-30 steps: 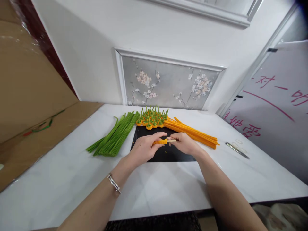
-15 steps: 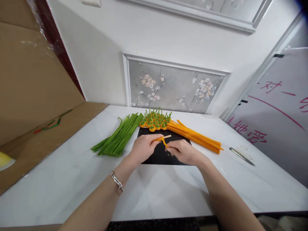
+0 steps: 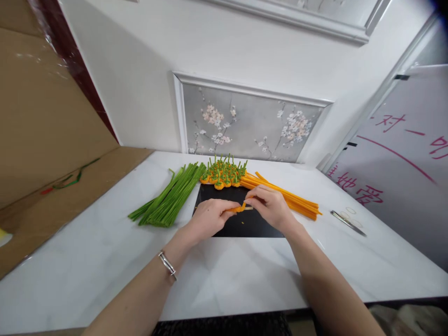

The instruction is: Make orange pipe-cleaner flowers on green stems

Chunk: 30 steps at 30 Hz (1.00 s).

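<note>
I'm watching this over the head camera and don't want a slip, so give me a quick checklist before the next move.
1. Left hand gripping the wrapped part of the pale stick: ok.
2. Right hand pinching the free length of the orange strip: ok, drawn up from the stick.
3. Bare stick showing beyond the wraps: ok, a short end is visible.
4. Wraps tight and even: cannot tell, the fingers cover much of them.
5. Black mat free of scraps: not ok, a small scrap lies on it.
6. Silver tool away from both hands: ok, it lies out to the right.
</note>
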Each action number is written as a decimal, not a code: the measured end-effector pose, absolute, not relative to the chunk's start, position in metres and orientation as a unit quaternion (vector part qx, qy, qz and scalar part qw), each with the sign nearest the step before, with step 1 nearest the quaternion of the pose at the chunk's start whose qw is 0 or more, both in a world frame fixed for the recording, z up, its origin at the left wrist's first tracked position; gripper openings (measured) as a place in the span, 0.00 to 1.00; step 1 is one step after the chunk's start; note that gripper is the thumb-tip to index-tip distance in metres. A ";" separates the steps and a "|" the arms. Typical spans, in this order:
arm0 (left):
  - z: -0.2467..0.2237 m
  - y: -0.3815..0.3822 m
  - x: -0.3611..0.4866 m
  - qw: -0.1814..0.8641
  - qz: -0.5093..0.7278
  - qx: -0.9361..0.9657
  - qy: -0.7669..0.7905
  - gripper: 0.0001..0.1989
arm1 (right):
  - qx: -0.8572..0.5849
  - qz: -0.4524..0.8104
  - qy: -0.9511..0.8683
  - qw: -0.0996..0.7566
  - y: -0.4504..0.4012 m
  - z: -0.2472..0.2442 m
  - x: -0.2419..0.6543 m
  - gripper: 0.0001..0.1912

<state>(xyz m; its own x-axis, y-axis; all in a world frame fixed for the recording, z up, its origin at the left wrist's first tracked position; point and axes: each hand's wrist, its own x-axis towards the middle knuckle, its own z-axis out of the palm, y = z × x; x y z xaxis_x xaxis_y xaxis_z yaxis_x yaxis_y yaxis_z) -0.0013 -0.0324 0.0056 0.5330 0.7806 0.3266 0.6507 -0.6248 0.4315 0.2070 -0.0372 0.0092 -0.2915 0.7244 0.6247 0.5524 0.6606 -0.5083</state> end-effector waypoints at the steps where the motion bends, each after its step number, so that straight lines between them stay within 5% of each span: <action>1: 0.006 -0.033 -0.001 0.133 0.252 0.868 0.407 0.15 | -0.410 0.107 -0.790 0.443 -0.036 0.009 0.208 0.07; 13: 0.008 -0.032 0.000 0.200 0.286 0.861 0.370 0.13 | -0.491 0.196 -0.774 0.350 -0.022 -0.006 0.216 0.17; 30: -0.001 -0.018 -0.009 0.230 0.299 0.823 0.424 0.17 | -0.463 0.120 -0.861 0.174 -0.035 -0.012 0.194 0.11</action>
